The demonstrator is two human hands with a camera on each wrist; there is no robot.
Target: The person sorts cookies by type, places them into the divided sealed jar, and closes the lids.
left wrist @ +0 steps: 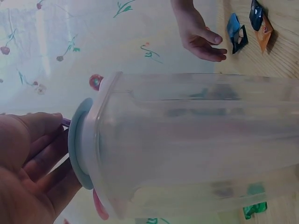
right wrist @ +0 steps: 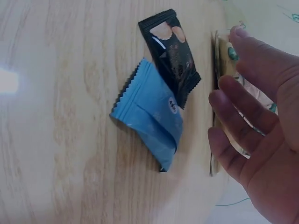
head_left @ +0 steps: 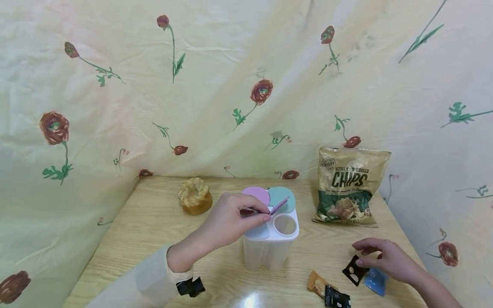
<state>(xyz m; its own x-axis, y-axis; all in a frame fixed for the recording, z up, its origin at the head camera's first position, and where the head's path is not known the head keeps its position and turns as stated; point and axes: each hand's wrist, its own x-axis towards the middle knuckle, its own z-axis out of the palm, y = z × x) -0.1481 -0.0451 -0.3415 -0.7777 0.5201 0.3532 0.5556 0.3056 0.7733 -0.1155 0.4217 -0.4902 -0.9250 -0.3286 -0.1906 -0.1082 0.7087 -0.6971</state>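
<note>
In the head view my left hand [head_left: 240, 214] pinches a thin purple lid [head_left: 280, 205] between thumb and fingers, above a clear multi-compartment storage container [head_left: 265, 252]. The container's front right round opening [head_left: 285, 224] is uncovered; pink-purple, teal and pale blue lids cover the others. In the left wrist view the left hand [left wrist: 32, 163] is beside the container's top. My right hand [head_left: 393, 259] hovers over a black snack packet [head_left: 354, 270] and a blue packet [head_left: 375, 281]. Its fingers are loosely bent around nothing in the right wrist view, apart from both packets.
A gold and green chip bag [head_left: 346, 188] stands at the back right. On the left side of the wooden table [head_left: 154, 226] sits a round bread [head_left: 194, 196]. An orange packet [head_left: 318, 282] and another black packet [head_left: 337, 297] lie near the front. Flowered cloth hangs behind.
</note>
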